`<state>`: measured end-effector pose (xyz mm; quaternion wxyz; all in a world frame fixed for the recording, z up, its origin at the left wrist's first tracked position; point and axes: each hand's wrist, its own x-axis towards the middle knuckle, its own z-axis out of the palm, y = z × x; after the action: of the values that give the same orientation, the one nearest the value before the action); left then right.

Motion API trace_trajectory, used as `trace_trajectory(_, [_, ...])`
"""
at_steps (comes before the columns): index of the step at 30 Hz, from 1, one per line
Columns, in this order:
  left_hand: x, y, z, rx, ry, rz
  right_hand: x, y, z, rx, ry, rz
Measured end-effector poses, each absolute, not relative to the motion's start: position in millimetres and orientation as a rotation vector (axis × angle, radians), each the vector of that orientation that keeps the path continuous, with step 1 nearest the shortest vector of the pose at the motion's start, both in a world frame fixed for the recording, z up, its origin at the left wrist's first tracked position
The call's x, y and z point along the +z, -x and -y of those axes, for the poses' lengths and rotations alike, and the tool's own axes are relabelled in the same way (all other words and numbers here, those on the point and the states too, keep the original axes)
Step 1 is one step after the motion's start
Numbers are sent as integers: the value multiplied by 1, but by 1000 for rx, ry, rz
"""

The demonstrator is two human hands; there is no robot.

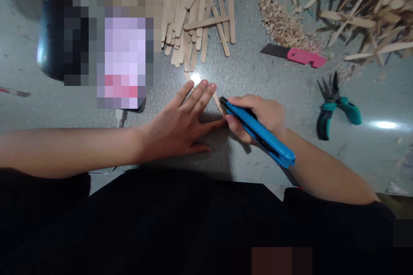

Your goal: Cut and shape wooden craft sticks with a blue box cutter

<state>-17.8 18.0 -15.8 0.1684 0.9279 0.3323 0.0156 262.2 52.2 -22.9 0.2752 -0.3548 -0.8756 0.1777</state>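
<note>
My left hand (185,120) lies flat with its fingers stretched out over a wooden craft stick (218,101), pressing it against the table. Part of the stick is hidden beneath those fingers. A blue utility knife (264,133) is gripped in my right hand (263,114), its dark front end at the stick close to my left fingers. Whether the blade touches the wood, I cannot tell. Just beyond my left fingertips, the loose pile of craft sticks (193,17) begins.
Right of the pile are wood shavings (280,19), a pink-handled cutter (305,56) and teal-handled pliers (337,105). Crossed stick pieces (358,19) heap at the upper right. To the left, a blurred-out device with a white cable plug (120,116) lies by a dark rounded object (51,38).
</note>
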Motion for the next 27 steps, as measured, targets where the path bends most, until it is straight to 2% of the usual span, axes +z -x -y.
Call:
trace_trajectory(19, [-19,18,-18,61,-2653,-933,-21,-260,-53,542,924,2348])
trace_trajectory(27, [-12,13,-18,-66,-2648,-948,-20,-258,-51,568,903,2306])
